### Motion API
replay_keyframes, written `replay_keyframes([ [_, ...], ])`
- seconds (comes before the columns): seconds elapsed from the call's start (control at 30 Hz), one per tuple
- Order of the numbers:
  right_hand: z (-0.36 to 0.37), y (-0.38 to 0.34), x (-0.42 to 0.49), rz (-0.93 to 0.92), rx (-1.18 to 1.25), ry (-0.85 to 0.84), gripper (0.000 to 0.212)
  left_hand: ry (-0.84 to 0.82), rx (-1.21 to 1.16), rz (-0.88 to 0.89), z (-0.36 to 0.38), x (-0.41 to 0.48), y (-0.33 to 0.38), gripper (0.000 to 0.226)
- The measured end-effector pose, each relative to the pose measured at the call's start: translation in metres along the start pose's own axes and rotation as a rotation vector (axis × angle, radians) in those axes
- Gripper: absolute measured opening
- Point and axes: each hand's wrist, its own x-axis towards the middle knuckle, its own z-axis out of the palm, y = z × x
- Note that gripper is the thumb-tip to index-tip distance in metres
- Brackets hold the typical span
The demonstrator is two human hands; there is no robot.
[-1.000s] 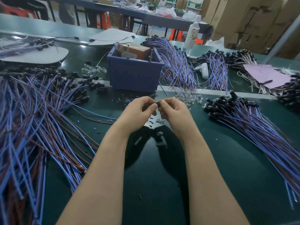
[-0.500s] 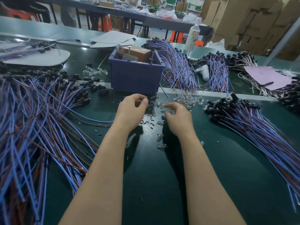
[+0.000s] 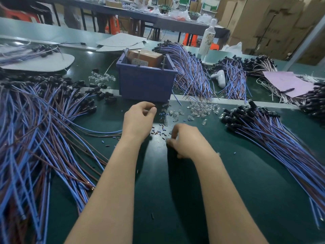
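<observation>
- The right hand (image 3: 187,142) reaches down to the green desk (image 3: 228,182); its curled fingers (image 3: 173,136) pinch a small clear bulb (image 3: 168,139), which looks blurred.
- The left hand (image 3: 139,120) hovers just beside it, fingers bent with the thumb near the forefinger; I cannot tell if it holds anything.
- Loose bulbs (image 3: 202,108) lie just beyond, before the blue bin (image 3: 146,83).
- Wire bundles (image 3: 35,129) flank both arms.
</observation>
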Motion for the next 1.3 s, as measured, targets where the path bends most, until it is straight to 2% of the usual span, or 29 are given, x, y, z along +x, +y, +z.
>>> replay_keyframes([
  [0.17,0.012,-0.002,0.035,0.085,0.111,0.351,0.018,0.0,-0.043,0.013,0.001,-0.002,0.002,0.007],
  [0.3,0.024,0.001,0.043,0.08,0.107,0.457,0.017,-0.004,-0.099,0.069,0.002,-0.003,0.004,0.01],
  [0.4,0.026,0.001,0.046,0.008,0.13,0.475,0.016,0.017,-0.031,0.143,0.003,-0.003,0.003,0.012],
  [0.5,0.028,0.003,0.048,-0.071,0.116,0.47,0.026,0.035,0.088,0.244,0.005,-0.002,0.003,0.026],
  [0.6,0.03,0.003,0.05,-0.081,0.059,0.455,0.032,0.038,0.138,0.316,0.008,-0.002,0.003,0.025],
  [0.83,0.03,0.005,0.05,-0.022,0.033,0.534,0.014,0.026,0.034,0.275,0.007,-0.001,-0.001,0.02],
  [1.0,0.03,0.006,0.05,-0.034,0.025,0.503,0.021,-0.005,-0.08,0.257,0.007,-0.002,-0.003,0.022],
  [1.13,0.031,0.006,0.049,-0.036,-0.027,0.451,0.019,-0.027,-0.127,0.228,0.008,-0.001,-0.004,0.02],
  [1.3,0.03,0.005,0.048,-0.022,0.095,0.521,0.017,-0.047,-0.152,0.215,0.009,0.0,-0.005,0.017],
])
